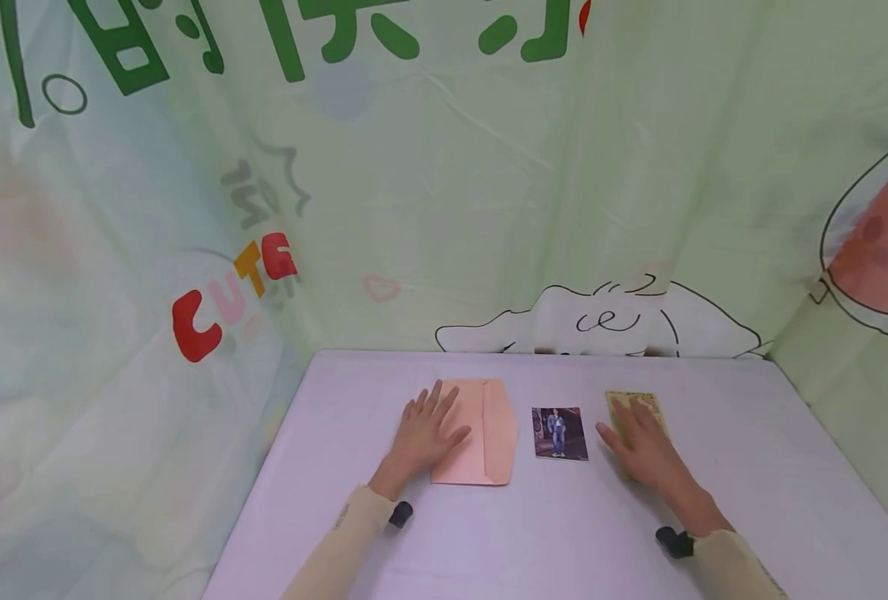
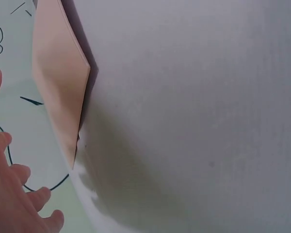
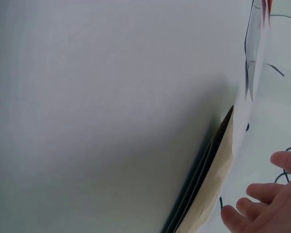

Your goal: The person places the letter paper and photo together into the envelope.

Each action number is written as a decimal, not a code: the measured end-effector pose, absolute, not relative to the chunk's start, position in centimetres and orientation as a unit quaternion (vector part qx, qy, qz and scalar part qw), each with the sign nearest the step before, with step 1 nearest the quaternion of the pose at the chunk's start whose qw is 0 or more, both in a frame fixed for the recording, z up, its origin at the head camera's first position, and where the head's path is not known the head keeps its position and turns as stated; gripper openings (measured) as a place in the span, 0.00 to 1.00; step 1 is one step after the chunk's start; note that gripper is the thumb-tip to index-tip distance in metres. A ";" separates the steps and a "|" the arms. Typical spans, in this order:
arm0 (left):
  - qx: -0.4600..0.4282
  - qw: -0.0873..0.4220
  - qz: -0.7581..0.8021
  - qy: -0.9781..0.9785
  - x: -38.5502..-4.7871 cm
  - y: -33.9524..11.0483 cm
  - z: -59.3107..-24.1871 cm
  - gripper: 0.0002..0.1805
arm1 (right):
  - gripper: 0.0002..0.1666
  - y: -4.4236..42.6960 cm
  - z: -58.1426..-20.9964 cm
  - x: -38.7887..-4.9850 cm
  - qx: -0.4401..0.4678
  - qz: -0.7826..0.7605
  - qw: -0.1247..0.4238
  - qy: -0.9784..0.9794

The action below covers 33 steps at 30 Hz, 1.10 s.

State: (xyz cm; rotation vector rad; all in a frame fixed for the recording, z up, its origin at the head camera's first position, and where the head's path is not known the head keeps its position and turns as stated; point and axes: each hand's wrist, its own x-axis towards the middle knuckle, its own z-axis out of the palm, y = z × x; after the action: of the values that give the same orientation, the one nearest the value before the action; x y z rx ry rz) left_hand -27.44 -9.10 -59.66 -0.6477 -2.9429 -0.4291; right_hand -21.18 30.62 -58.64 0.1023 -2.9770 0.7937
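Pink envelope (image 1: 481, 446) is lying flat left of centre on the table (image 1: 564, 533), its flap side facing right. It is probably handling as light, bendable paper, best pinched along its near edge; any contents are staying hidden. The left hand (image 1: 423, 435), fingers spread, is hovering over its left part, gripping nothing. The right hand (image 1: 644, 450), fingers extended, is likewise hovering over a gold-patterned booklet (image 1: 648, 398), right of a photo (image 1: 559, 433).

Pale cloth (image 1: 459, 200) hangs behind and on both sides of a whitish table (image 1: 774, 467). Printed on the cloth are green characters (image 1: 394, 36), colourful letters (image 1: 248, 262) and a heart (image 1: 879, 246). The light is soft.
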 end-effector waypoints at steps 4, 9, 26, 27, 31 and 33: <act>-0.211 0.040 -0.135 -0.967 -27.3 -8.8 -59.8 0.42 | 0.46 29.9 -58.7 -21.3 0.036 0.254 0.030 -0.966; -0.215 0.033 -0.131 -0.967 -27.2 -8.6 -59.9 0.42 | 0.44 28.8 -58.4 -21.3 0.052 0.256 0.041 -0.964; -0.230 0.009 -0.141 -0.963 -26.5 -8.3 -59.7 0.41 | 0.42 24.7 -59.0 -21.9 0.076 0.229 0.052 -0.969; -0.232 0.003 -0.140 -0.963 -26.5 -8.3 -59.8 0.41 | 0.42 24.5 -59.0 -21.9 0.078 0.228 0.053 -0.969; -0.245 -0.013 -0.138 -0.960 -26.4 -8.3 -59.9 0.41 | 0.41 23.9 -59.2 -21.9 0.082 0.223 0.051 -0.970; -0.249 -0.014 -0.134 -0.959 -26.3 -8.2 -60.0 0.41 | 0.41 23.5 -59.2 -22.0 0.086 0.229 0.052 -0.968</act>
State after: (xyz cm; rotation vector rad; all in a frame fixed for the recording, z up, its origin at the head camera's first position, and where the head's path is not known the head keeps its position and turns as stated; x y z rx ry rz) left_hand -26.32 -8.23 -59.97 -0.7883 -3.0411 -0.4233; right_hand -21.99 23.55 -59.22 0.2628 -2.9449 0.6951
